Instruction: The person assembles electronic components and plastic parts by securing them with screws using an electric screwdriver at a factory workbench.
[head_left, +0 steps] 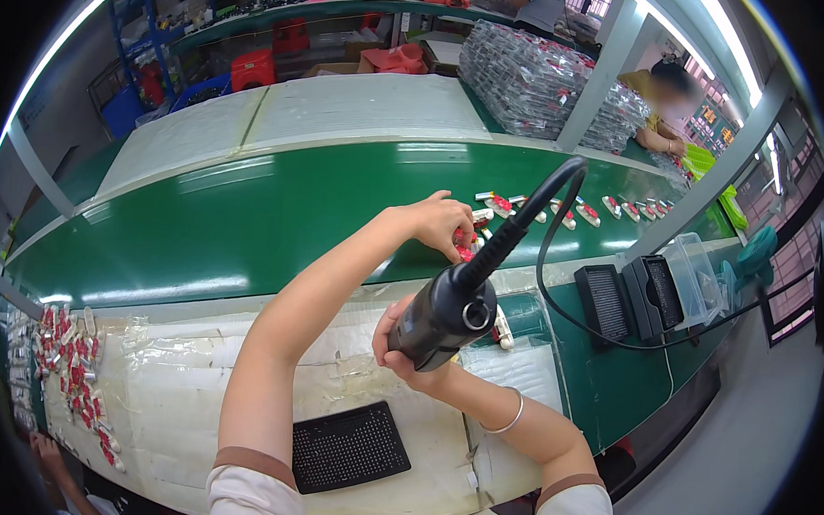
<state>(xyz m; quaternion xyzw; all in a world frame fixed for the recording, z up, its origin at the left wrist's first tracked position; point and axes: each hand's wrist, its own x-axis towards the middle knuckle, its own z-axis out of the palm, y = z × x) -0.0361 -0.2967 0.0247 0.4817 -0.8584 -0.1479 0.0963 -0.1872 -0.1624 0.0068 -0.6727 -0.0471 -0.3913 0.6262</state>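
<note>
My right hand point(407, 346) is wrapped round a black electric screwdriver point(446, 318), whose thick cable rises from its top end. My left hand point(442, 226) reaches over the green belt, fingers closed on a small red-and-white plastic part point(465, 250). Other parts of the same kind lie close beside that hand, and the screwdriver hides some of them. Just right of the screwdriver, a red-and-white piece point(504, 332) rests near the bench edge. Between my forearms lies a black perforated tray point(351, 448) with rows of small dots, too small to make out.
Several red-and-white parts point(588, 214) line the belt point(323, 209) rightward. More are heaped at the bench's left end point(72, 364). Black boxes point(654, 293) and a clear bin point(692, 281) stand right. Beyond are stacked clear packages point(527, 80) and a co-worker point(658, 103); another person's hand point(51, 458) shows lower left.
</note>
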